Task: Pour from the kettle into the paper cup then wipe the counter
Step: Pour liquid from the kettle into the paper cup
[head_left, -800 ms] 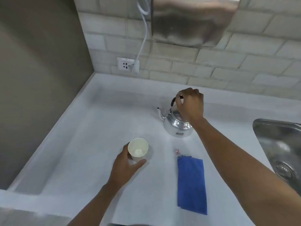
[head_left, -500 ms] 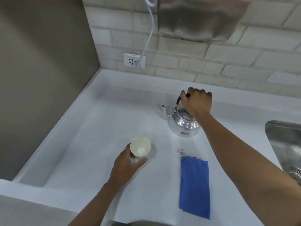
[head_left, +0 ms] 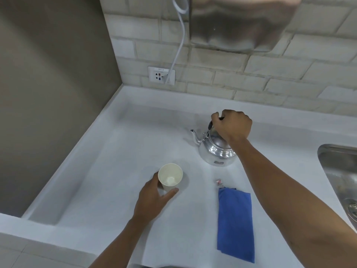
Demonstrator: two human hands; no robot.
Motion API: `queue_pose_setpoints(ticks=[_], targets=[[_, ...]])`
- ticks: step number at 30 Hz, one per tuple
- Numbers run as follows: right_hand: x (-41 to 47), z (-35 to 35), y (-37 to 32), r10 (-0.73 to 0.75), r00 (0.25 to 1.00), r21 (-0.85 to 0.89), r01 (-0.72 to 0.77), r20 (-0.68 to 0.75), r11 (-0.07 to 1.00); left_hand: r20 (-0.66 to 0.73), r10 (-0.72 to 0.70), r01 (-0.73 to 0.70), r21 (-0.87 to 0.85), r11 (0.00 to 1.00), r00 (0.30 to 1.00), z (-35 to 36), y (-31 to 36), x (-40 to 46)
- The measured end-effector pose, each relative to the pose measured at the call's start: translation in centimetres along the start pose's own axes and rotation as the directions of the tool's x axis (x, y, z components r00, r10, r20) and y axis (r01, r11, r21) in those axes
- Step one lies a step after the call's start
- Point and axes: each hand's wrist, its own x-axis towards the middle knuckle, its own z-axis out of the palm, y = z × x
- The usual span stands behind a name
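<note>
A matte white counter (head_left: 119, 171) with a raised lip runs into a corner where a flat grey-brown side wall meets a back wall of pale, rough-faced brick (head_left: 270, 74). A white socket plate (head_left: 161, 75) sits low on the brick, a white cable (head_left: 178, 45) rising from it past a brushed-metal housing (head_left: 241, 22) mounted above. The rounded edge of a stainless steel sink (head_left: 332, 167) shows at far right.

The right hand (head_left: 232, 126) is curled tight around the dark handle of a small polished metal kettle (head_left: 217, 151), which stands on the counter toward the back, its round belly mirror-bright and its thin curved spout pointing left. The left hand (head_left: 152, 200) wraps loosely around the lower wall of a white paper cup (head_left: 170, 176), thumb on the right side and fingers on the left; the cup stands upright on the counter, nearer the person and to the left of the kettle, its round mouth showing a pale inside.

A blue cloth (head_left: 234, 223), folded into a long soft rectangle, lies flat to the right of the cup, under the right forearm. Just beyond its far end rests a tiny crumpled scrap (head_left: 218, 181) of white and pink, too small to identify.
</note>
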Motion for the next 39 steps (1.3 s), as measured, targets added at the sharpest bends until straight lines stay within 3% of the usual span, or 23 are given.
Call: queue_pose_setpoints(ticks=[10, 23, 39], targets=[[-3.6, -4.6, -1.2, -0.096, 0.992, -0.009, 0.096, -0.076, 0.995, 0.021, 0.011, -0.011, -0.007, 1.000, 1.000, -0.1, -0.1, 0.1], [-8.7, -9.3, -1.4, -0.188, 0.969, -0.185, 0.158, -0.162, 0.970, 0.019, 0.068, -0.068, -0.037, 0.997, 0.997, -0.4, 0.0, 0.0], [-11.1, -10.6, -4.4, -0.319, 0.945, -0.285, 0.287, -0.070, 0.914, 0.010, 0.114, -0.114, -0.040, 0.993, 0.993, -0.7, 0.1, -0.2]])
